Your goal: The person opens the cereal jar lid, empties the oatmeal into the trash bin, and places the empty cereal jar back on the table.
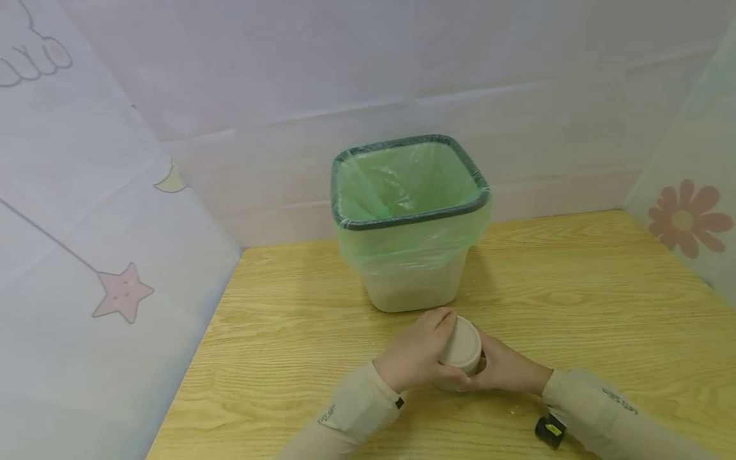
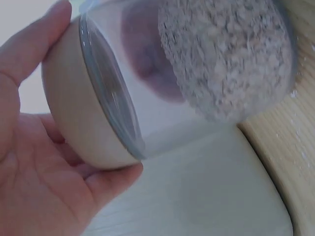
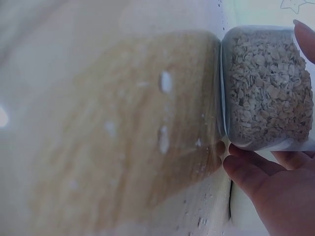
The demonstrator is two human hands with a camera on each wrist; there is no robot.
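Observation:
A clear jar (image 3: 269, 135) partly filled with oat flakes (image 2: 226, 54) stands upright on the wooden table, capped by a beige lid (image 1: 462, 345). My left hand (image 1: 411, 354) grips the lid from the left, fingers and thumb around its side. On the other side, my right hand (image 1: 508, 367) holds the glass body lower down, its thumb and fingers to either side of it. In the left wrist view the lid sits on the jar's mouth, with the upper part of the glass holding no flakes.
Just behind the jar is a white trash bin (image 1: 414, 287) with a dark rim and a green plastic liner (image 1: 402, 185). Small pale crumbs (image 3: 165, 82) lie on the wooden table (image 1: 276, 358). Printed cloth walls (image 1: 259, 172) border the table's back and sides.

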